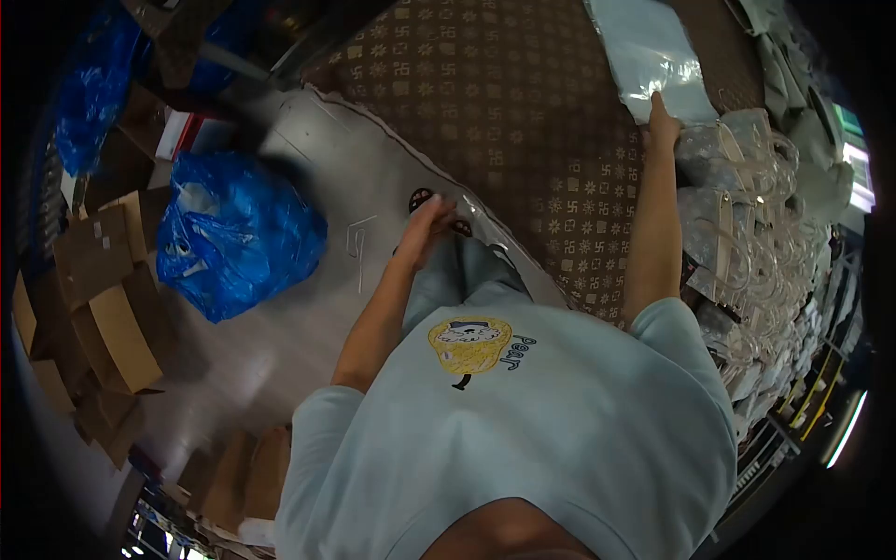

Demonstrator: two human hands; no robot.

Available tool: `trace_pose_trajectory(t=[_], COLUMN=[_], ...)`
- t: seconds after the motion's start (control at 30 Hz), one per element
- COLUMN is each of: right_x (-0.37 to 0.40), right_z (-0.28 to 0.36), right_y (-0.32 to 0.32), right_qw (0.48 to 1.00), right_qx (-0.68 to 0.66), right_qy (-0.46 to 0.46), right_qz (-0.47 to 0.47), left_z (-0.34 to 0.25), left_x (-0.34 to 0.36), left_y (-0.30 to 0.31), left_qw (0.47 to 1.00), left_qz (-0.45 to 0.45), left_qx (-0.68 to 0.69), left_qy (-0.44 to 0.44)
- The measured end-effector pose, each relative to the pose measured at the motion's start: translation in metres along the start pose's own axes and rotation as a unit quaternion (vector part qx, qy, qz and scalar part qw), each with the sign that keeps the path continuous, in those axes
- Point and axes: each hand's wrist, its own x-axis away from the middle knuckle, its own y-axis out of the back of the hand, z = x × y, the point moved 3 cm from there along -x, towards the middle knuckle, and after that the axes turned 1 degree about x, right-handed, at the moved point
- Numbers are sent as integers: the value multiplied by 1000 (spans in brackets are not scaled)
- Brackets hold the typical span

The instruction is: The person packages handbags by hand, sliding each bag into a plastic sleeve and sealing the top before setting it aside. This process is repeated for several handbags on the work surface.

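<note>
A person's right hand (pixel 662 126) reaches forward, arm nearly straight, one digit laid on the near edge of a single glossy pale packet (pixel 649 51) atop a brown patterned cloth (pixel 504 112); whether the fingers close beneath cannot be told. The left hand (pixel 429 226), loosely open and holding nothing, hangs over the legs, elbow slightly bent. Clear handled bags (pixel 737 224), too crowded to count, crowd the right; one full blue sack (pixel 238 233) sits on the floor at left.
</note>
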Motion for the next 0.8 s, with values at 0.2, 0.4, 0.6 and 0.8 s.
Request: trace_pose_trajectory(t=[0.2, 0.4, 0.6, 0.8], right_x=[233, 335, 199, 193], right_z=[18, -163, -522, -594], right_y=[-5, -49, -92, -166], right_qw=[858, 643, 692, 749], right_qx=[15, 300, 433, 521], right_qy=[444, 338, 105, 21], right_qz=[256, 619, 568, 408], left_z=[121, 216, 248, 241], left_x=[50, 44, 58, 73], left_y=[115, 150, 197, 215], left_qw=[958, 962, 888, 931], left_qz=[-283, -266, -323, -362], left_qx=[42, -60, -324, -44], left_qy=[29, 29, -44, -30])
